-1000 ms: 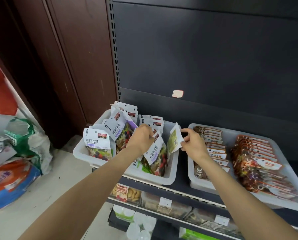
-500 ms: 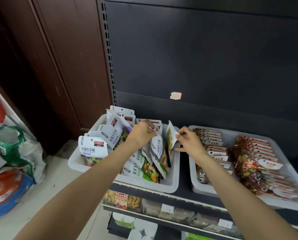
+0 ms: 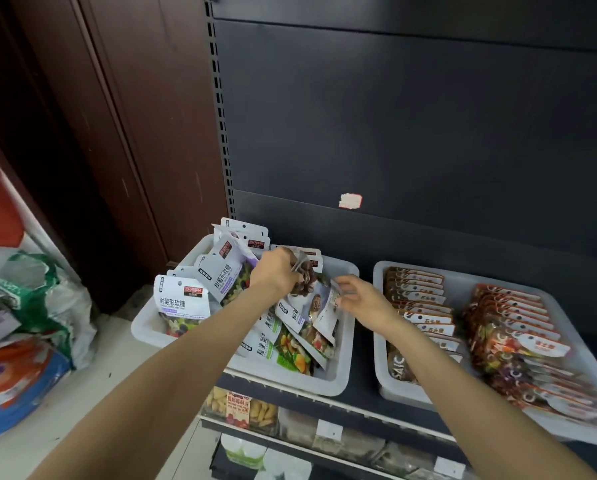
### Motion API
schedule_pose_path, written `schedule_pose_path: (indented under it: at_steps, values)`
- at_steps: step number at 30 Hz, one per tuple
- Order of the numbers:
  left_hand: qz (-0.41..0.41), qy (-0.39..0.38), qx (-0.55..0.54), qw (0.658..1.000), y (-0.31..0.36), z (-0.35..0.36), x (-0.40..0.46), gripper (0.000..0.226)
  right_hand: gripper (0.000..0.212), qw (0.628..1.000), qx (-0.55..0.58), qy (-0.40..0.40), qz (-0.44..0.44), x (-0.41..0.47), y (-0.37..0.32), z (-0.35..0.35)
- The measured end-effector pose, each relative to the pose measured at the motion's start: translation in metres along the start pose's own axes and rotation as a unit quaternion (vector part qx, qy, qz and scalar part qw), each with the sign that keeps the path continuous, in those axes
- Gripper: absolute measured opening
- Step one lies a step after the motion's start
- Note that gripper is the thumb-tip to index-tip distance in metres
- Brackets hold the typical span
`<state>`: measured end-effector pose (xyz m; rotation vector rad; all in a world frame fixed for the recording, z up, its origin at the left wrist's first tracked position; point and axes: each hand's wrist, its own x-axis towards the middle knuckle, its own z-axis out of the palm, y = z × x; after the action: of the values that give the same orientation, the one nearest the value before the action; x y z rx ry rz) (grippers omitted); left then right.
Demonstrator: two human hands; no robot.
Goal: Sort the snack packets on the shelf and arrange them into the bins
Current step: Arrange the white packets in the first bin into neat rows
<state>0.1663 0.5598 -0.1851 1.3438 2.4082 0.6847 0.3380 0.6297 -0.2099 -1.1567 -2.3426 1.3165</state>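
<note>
A white bin (image 3: 338, 372) on the shelf holds several mixed snack packets: white-and-purple candy packets (image 3: 182, 301) standing at its left, green-labelled packets (image 3: 283, 355) lying at its front. My left hand (image 3: 274, 273) is over the bin's middle, fingers closed on a dark brown packet (image 3: 305, 277) raised above the pile. My right hand (image 3: 361, 299) is just right of it, fingertips pinching the edge of a white packet (image 3: 319, 308) that leans in the bin.
A second white bin (image 3: 380, 375) to the right holds two neat rows of orange-brown packets (image 3: 508, 323). A dark back panel rises behind both. Lower shelves carry boxed snacks (image 3: 241, 408). Bags (image 3: 44, 299) lie on the floor at the left.
My left hand has lifted a dark brown packet out of the pile. My right hand moved down and left onto a white packet, and the green packet it held is gone from it.
</note>
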Motion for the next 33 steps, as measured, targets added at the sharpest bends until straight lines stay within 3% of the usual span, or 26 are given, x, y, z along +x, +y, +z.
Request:
schedule_pose_path:
  at_steps: [7,9,11,12,14,17,20,22,27,31,33]
  values:
    - [-0.014,0.061,-0.125,0.99,-0.026,-0.018,-0.017,0.021,0.068,0.995,-0.095,0.003,0.017,0.013,-0.003,0.004]
    - [-0.027,0.037,-0.206,0.977,-0.031,-0.018,-0.026,0.013,0.075,0.996,-0.079,0.001,0.03,0.019,-0.005,0.009]
    - [-0.019,0.011,-0.245,0.969,-0.034,-0.02,-0.028,0.012,0.08,0.998,0.009,0.005,0.062,0.027,-0.008,0.013]
    - [-0.01,-0.007,-0.256,0.967,-0.035,-0.023,-0.028,0.016,0.078,0.994,0.07,0.019,0.079,0.03,-0.009,0.015]
    - [0.003,-0.05,-0.269,0.962,-0.037,-0.029,-0.028,0.022,0.056,0.984,0.141,0.067,0.088,0.033,-0.011,0.015]
    - [-0.007,-0.102,-0.296,0.95,-0.039,-0.033,-0.028,0.011,0.03,0.986,0.069,0.137,0.063,0.034,-0.013,0.007]
    - [-0.069,-0.109,-0.331,0.935,-0.034,-0.034,-0.025,0.024,0.013,0.991,-0.071,0.11,-0.017,0.034,-0.019,-0.007]
    - [-0.083,-0.102,-0.316,0.94,-0.03,-0.033,-0.022,0.025,0.015,0.985,-0.131,0.088,-0.068,0.034,-0.022,-0.011]
    - [-0.006,-0.115,-0.148,0.982,-0.022,-0.018,-0.021,0.011,0.02,0.957,-0.23,0.088,-0.156,0.029,-0.022,-0.009]
    - [0.014,-0.093,-0.106,0.99,-0.01,-0.019,-0.017,0.006,0.029,0.913,-0.279,0.185,-0.235,0.022,-0.031,-0.017]
    - [0.015,-0.1,-0.091,0.991,-0.008,-0.019,-0.016,0.01,0.026,0.895,-0.299,0.192,-0.268,0.017,-0.041,-0.022]
